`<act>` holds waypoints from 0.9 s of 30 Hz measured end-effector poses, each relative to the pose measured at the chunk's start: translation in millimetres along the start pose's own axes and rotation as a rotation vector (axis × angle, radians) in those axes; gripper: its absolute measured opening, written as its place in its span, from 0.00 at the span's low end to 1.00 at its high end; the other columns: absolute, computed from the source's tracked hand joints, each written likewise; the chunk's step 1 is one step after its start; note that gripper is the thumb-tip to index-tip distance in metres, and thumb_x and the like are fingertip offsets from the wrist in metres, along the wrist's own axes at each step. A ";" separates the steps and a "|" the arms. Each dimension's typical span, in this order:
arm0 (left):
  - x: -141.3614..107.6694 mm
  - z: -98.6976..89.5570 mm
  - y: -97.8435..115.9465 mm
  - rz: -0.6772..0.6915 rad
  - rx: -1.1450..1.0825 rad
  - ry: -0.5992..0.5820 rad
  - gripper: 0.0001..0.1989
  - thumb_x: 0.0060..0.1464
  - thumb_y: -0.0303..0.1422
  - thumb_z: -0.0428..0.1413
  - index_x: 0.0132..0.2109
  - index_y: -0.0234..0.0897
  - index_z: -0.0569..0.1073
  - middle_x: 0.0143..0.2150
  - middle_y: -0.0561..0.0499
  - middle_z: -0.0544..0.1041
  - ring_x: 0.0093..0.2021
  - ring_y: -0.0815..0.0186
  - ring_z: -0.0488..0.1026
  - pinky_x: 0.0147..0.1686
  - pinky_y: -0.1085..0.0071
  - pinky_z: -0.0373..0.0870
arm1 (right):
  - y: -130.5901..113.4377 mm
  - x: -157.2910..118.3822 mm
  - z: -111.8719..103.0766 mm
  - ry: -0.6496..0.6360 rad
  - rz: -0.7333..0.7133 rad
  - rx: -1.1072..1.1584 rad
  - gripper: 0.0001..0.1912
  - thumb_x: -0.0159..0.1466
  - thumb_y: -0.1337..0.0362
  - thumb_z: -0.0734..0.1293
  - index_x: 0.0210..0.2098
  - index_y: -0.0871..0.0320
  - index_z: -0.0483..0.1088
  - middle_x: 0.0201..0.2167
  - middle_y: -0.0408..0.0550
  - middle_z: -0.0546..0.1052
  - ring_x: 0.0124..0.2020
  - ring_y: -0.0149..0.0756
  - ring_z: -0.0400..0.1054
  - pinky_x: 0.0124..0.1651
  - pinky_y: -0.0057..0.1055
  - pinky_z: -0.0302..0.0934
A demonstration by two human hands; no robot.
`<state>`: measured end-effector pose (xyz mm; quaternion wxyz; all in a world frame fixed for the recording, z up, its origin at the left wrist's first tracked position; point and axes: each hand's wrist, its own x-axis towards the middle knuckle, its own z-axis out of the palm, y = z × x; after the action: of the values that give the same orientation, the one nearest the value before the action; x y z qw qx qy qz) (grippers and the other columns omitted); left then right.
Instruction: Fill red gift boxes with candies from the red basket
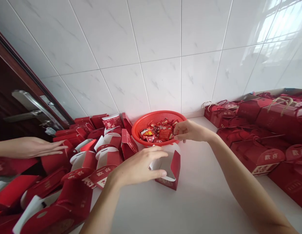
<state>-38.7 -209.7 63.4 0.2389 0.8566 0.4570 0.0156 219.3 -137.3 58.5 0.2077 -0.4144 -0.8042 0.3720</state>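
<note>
An upright red cardboard gift box (175, 165) with a pale inside stands on the white table, its top unfolded. My left hand (143, 164) reaches round its left side, the thumb at the front rim and the fingers at the back rim. Behind the box sits a red plastic basket (136, 130) of wrapped candies (163, 131), mostly red. My right hand (190, 130) is at the basket's right rim with its fingers curled together. Whatever they may hold is hidden.
Another person's hand (41, 148) reaches in from the left over open red boxes (84, 161). Closed red boxes (258, 156), some with cord handles, are piled on the right. A tiled wall (160, 78) rises behind; a door handle (31, 102) is at far left.
</note>
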 end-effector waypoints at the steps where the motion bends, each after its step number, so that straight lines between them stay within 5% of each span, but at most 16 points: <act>1: 0.1 -1.6 0.3 0.049 -0.010 0.055 0.27 0.56 0.45 0.60 0.62 0.48 0.72 0.69 0.48 0.66 0.62 0.53 0.69 0.55 0.62 0.71 | 0.7 0.6 -0.8 0.068 -0.040 0.038 0.12 0.57 0.55 0.71 0.33 0.58 0.71 0.26 0.44 0.77 0.27 0.34 0.71 0.29 0.29 0.62; 4: 6.3 -8.5 -0.8 0.164 -0.069 0.256 0.14 0.61 0.38 0.56 0.52 0.43 0.78 0.57 0.50 0.78 0.56 0.59 0.74 0.55 0.66 0.71 | 5.1 7.6 0.1 0.218 -0.149 0.218 0.12 0.57 0.55 0.70 0.32 0.58 0.71 0.28 0.45 0.78 0.30 0.35 0.73 0.35 0.32 0.66; 8: 36.6 -22.4 -9.1 0.201 -0.134 0.435 0.11 0.62 0.35 0.53 0.45 0.39 0.79 0.49 0.49 0.81 0.49 0.63 0.77 0.50 0.70 0.72 | 19.8 31.8 5.7 0.414 -0.188 0.370 0.14 0.55 0.54 0.70 0.31 0.58 0.70 0.28 0.46 0.77 0.29 0.36 0.72 0.36 0.34 0.67; 13: 100.7 -35.8 -25.5 -0.008 0.028 0.286 0.13 0.59 0.30 0.53 0.47 0.38 0.80 0.48 0.49 0.82 0.44 0.61 0.79 0.48 0.67 0.74 | 45.4 69.3 12.5 0.617 -0.061 0.258 0.07 0.55 0.59 0.64 0.29 0.57 0.68 0.25 0.45 0.75 0.28 0.36 0.70 0.36 0.34 0.66; 15: 123.5 -36.3 -34.0 -0.043 0.056 0.253 0.13 0.58 0.28 0.53 0.45 0.39 0.81 0.45 0.49 0.83 0.47 0.58 0.79 0.50 0.67 0.73 | 53.7 78.5 14.2 0.641 -0.029 0.236 0.05 0.55 0.61 0.63 0.29 0.56 0.67 0.25 0.46 0.75 0.28 0.37 0.70 0.35 0.34 0.66; 21: 165.0 -26.9 -63.4 -0.147 0.102 0.164 0.17 0.58 0.28 0.54 0.53 0.39 0.77 0.57 0.45 0.78 0.57 0.57 0.75 0.54 0.68 0.70 | 64.4 83.9 16.4 0.640 0.018 0.157 0.02 0.56 0.64 0.64 0.29 0.55 0.67 0.30 0.45 0.77 0.33 0.37 0.72 0.39 0.32 0.66; 27: 188.3 -33.3 -83.5 -0.258 0.160 0.039 0.40 0.42 0.42 0.69 0.63 0.46 0.68 0.64 0.44 0.72 0.62 0.47 0.69 0.57 0.59 0.68 | 61.7 84.8 17.4 0.664 0.079 0.129 0.04 0.58 0.66 0.64 0.34 0.55 0.67 0.37 0.47 0.79 0.39 0.38 0.73 0.41 0.31 0.65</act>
<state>-2.1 -8.7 21.5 0.1609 0.8065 0.5679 -0.0348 191.4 -51.7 2.1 0.4693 -0.5298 -0.6509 0.2745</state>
